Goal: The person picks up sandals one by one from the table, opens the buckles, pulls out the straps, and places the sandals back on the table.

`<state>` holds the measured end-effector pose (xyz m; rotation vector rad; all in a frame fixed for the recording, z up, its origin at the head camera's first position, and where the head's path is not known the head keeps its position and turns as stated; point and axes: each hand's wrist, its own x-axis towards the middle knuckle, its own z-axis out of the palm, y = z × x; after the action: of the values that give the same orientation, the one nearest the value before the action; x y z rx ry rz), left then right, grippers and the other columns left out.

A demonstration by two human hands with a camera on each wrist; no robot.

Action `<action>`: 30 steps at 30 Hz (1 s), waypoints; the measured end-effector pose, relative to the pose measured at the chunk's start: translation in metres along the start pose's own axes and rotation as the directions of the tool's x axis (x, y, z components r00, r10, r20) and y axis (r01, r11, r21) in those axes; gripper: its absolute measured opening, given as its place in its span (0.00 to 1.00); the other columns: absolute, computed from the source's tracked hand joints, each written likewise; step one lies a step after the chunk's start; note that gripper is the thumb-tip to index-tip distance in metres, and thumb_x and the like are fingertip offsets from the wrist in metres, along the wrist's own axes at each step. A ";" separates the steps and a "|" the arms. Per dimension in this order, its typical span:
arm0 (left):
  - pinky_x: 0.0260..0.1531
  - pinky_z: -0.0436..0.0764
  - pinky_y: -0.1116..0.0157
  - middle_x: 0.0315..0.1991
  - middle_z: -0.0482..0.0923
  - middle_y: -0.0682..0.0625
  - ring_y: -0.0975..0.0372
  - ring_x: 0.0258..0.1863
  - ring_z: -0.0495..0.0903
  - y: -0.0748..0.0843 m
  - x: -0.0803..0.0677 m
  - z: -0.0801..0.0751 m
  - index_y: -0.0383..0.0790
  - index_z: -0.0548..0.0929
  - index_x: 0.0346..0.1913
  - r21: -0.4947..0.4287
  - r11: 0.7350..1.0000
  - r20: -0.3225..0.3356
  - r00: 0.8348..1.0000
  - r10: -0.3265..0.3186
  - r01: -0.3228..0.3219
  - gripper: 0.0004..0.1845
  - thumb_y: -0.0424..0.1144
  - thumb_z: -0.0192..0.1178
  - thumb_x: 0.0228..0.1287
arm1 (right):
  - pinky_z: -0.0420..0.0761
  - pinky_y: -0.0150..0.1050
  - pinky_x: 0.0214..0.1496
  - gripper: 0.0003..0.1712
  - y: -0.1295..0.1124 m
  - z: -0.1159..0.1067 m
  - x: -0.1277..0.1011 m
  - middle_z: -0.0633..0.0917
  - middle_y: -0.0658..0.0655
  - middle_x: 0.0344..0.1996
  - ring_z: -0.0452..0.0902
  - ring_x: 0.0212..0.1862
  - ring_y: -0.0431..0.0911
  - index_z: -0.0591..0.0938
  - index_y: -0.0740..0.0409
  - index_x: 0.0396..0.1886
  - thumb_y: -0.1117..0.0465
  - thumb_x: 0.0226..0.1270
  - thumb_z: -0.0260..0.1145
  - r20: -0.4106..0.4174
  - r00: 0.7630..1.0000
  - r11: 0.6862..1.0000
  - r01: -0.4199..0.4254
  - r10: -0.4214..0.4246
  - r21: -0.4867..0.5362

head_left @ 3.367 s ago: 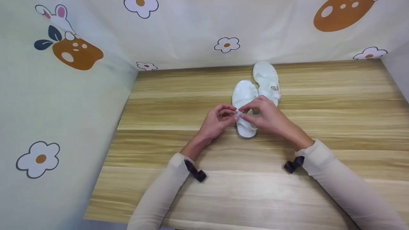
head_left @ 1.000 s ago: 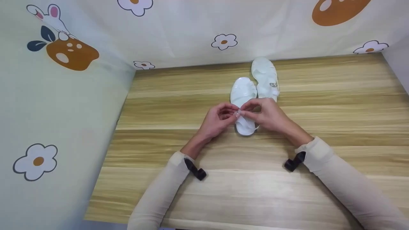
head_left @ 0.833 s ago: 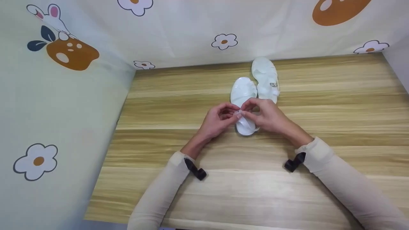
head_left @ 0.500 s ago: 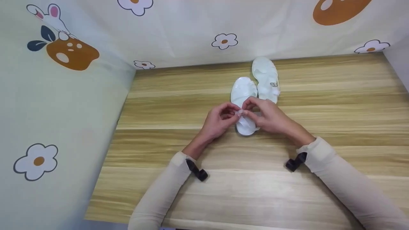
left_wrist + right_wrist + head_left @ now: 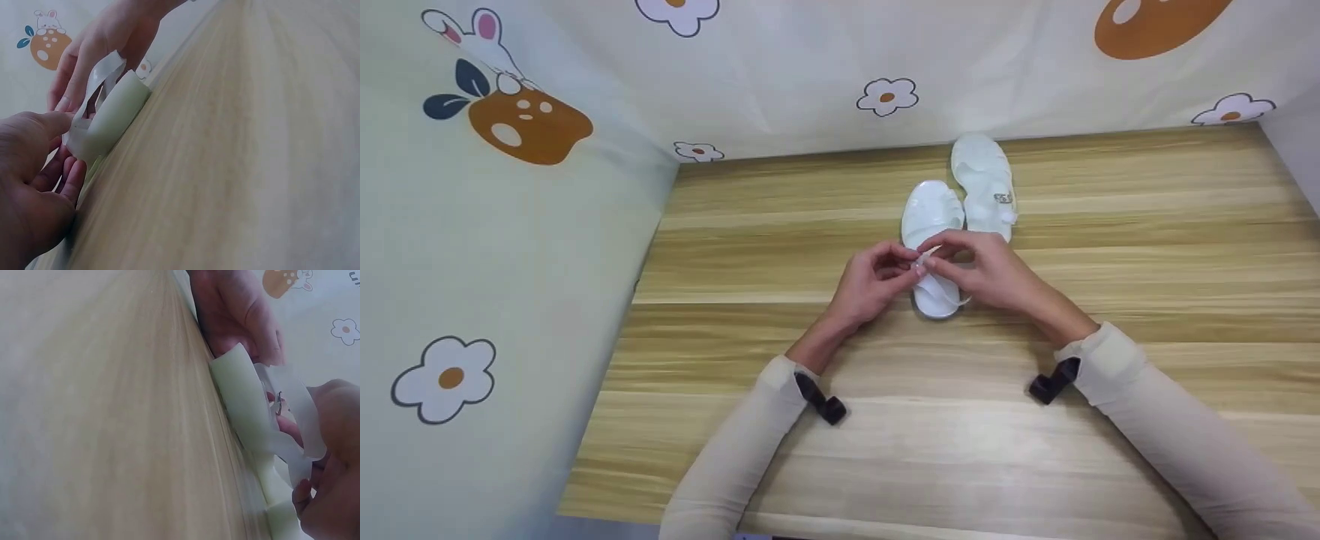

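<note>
Pinching the thin strap (image 5: 930, 253) of the nearer white sandal (image 5: 934, 217), the left hand (image 5: 870, 281) and right hand (image 5: 990, 270) have barely shifted; its loose end now lifts free, suggesting unfastened buckle work mid-table, toward the far edge.

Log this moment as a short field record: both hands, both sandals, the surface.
left hand: pinches the strap at the buckle side of the near sandal
right hand: pinches the same strap's free end
near sandal: white, flat on the table, heel toward the person
far sandal: white, untouched, beside the near one
table: light wood grain
backdrop: pale cloth, flower prints
</note>
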<state>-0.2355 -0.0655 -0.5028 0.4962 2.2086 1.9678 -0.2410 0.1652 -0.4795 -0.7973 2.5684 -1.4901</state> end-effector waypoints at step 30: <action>0.55 0.90 0.61 0.52 0.88 0.39 0.63 0.48 0.86 -0.001 0.000 0.001 0.31 0.82 0.49 0.017 0.999 0.040 0.998 0.044 -0.045 0.09 0.29 0.70 0.71 | 0.83 0.35 0.59 0.06 0.002 -0.002 -0.002 0.91 0.54 0.47 0.89 0.56 0.48 0.85 0.58 0.48 0.61 0.78 0.71 0.047 0.999 0.997 -0.012 0.008 0.074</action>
<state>-0.2356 -0.0647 -0.5044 0.5865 2.2116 1.9441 -0.2410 0.1685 -0.4803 -0.7990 2.4640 -1.5351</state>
